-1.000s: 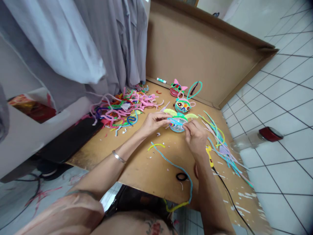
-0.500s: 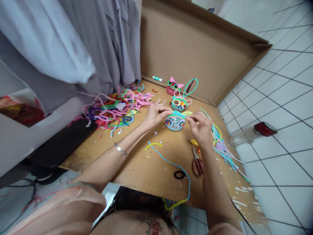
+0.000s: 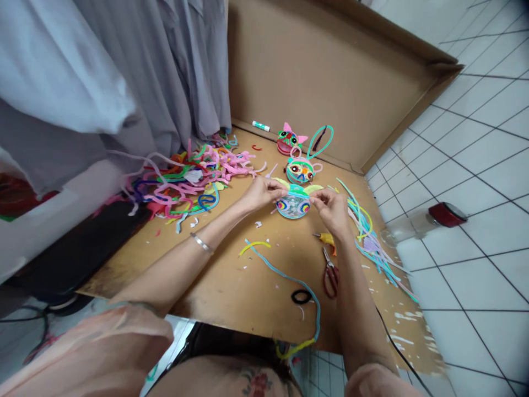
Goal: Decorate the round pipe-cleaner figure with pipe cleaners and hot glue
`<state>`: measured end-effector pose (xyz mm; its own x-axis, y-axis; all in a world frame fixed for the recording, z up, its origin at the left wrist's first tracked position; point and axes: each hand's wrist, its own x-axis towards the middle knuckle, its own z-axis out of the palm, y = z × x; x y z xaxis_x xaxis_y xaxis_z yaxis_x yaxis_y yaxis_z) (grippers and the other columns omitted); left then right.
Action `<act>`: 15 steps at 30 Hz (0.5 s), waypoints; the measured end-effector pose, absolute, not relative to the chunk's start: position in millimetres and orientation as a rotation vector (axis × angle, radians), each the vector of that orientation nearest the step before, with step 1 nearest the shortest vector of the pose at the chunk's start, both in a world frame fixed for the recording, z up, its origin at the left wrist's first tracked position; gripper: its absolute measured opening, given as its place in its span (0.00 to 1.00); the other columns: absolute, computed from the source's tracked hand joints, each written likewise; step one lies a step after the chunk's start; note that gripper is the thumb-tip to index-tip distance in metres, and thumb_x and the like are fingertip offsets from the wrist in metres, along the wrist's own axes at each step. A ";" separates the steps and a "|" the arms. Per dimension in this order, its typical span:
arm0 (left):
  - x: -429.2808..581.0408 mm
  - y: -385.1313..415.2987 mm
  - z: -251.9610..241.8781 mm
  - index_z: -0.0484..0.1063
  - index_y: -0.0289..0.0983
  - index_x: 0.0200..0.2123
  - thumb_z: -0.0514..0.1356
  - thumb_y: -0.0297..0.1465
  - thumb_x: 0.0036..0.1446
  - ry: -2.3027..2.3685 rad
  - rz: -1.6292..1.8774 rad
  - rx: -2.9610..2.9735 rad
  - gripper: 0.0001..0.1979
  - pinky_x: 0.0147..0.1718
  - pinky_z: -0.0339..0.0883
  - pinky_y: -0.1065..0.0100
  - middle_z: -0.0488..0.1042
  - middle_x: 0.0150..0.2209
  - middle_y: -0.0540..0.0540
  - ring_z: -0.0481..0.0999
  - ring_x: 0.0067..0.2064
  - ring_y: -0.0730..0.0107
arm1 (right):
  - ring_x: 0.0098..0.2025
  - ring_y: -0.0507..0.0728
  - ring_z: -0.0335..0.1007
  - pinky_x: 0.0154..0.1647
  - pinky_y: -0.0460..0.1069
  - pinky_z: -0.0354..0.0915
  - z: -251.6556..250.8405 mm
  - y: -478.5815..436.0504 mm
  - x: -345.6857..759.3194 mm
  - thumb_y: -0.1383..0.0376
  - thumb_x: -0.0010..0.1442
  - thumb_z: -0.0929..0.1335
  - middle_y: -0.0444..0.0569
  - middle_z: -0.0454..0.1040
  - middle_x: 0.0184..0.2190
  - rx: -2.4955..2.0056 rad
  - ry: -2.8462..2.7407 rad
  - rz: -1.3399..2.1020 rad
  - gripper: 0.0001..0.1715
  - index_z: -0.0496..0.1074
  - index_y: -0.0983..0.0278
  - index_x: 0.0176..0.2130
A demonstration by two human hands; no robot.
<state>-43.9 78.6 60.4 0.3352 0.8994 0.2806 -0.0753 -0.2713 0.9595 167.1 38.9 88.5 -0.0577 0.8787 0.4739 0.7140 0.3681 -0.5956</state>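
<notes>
Between my hands is a small round clear craft face point(image 3: 293, 206) with coiled, multicoloured pipe-cleaner eyes, a blue-and-green pipe-cleaner top and pale yellow ear-like pieces. My left hand point(image 3: 262, 194) pinches its upper left edge with thumb and forefinger. On the opposite side, my right hand point(image 3: 332, 207) pinches the upper right edge. Just behind stands a decorated face with round pink ears point(image 3: 300, 172) and a tall turquoise loop. Farther back sits a red-and-green one with pointed pink ears point(image 3: 288, 143).
A tangled heap of pipe cleaners point(image 3: 198, 173) lies left; a loose bundle point(image 3: 374, 248) lies right. Red-handled pliers point(image 3: 330, 278), a yellow glue gun point(image 3: 326, 239), a black ring point(image 3: 301, 296) and a long blue pipe cleaner point(image 3: 285, 273) are nearer. Cardboard point(image 3: 306, 77) stands behind.
The craft face now tips so that more of its green top and both yellow ear pieces show. Both hands stay at its sides; the whole view has shifted slightly.
</notes>
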 end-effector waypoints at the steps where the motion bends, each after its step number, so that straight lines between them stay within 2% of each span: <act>1: -43.0 80.0 58.9 0.80 0.30 0.27 0.67 0.30 0.46 0.785 1.163 1.559 0.07 0.23 0.59 0.74 0.74 0.20 0.47 0.67 0.21 0.76 | 0.27 0.53 0.66 0.30 0.48 0.59 86.8 40.0 167.9 0.64 0.51 0.67 0.47 0.76 0.26 -1.396 -1.815 0.239 0.09 0.76 0.65 0.27; 6: -38.1 87.4 48.3 0.81 0.32 0.27 0.68 0.29 0.44 0.843 1.267 1.601 0.06 0.30 0.66 0.72 0.79 0.27 0.43 0.74 0.28 0.71 | 0.28 0.53 0.67 0.32 0.48 0.61 76.3 47.7 169.4 0.65 0.50 0.68 0.48 0.76 0.27 -1.394 -1.748 0.259 0.08 0.76 0.66 0.28; 15: -37.8 94.3 32.9 0.81 0.32 0.29 0.68 0.30 0.44 0.974 1.268 1.628 0.07 0.31 0.67 0.71 0.79 0.27 0.44 0.75 0.30 0.68 | 0.30 0.55 0.68 0.35 0.50 0.63 72.8 51.4 164.6 0.66 0.50 0.67 0.48 0.77 0.28 -1.449 -1.747 0.280 0.07 0.76 0.65 0.28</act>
